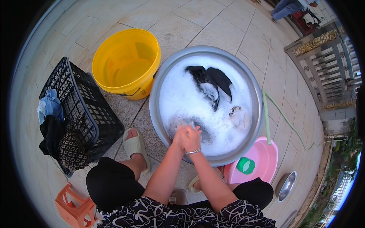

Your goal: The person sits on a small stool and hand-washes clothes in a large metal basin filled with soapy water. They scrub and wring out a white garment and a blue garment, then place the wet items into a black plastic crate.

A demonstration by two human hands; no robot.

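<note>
My left hand (179,134) and my right hand (192,140) are pressed together at the near-left part of a large grey metal basin (258,94) full of white suds. Between them is a small wet, light-coloured cloth (186,124), blurred and partly hidden by the fingers. A bracelet circles the wrist on the right side of the picture. Black clothing (218,79) lies half sunk in the foam beyond my hands. A pale, whitish garment (239,118) rests in the suds near the basin's right wall.
A yellow bucket (154,61) stands left of the basin, beside a black plastic crate (99,114) with clothes over its edge. Right are a pink basin (269,159) holding a green-and-white item, a green hose (285,116) and a steel bowl (286,186). An orange stool (71,209) is lower left.
</note>
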